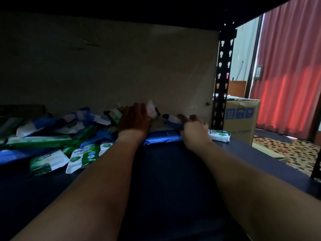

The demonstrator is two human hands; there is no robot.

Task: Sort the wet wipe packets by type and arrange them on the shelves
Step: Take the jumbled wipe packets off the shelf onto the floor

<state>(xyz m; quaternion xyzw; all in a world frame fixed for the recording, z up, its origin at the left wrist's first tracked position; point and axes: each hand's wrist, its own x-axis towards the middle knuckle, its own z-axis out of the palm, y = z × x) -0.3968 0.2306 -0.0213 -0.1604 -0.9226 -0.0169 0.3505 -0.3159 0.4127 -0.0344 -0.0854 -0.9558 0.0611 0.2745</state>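
Two bare hands are reaching deep into a dark shelf (173, 171). The left hand (134, 120) is lying flat, fingers straight, touching a pale packet (152, 110) at the back. The right hand (194, 131) is curling its fingers round a blue packet (171, 120), above a long blue pack (161, 137) lying flat on the shelf. Green-and-white wipe packets (83, 155) are sprawling in a loose heap to the left. A cardboard box (240, 119) is standing beyond the black upright (223, 80), near a red curtain (286, 66).
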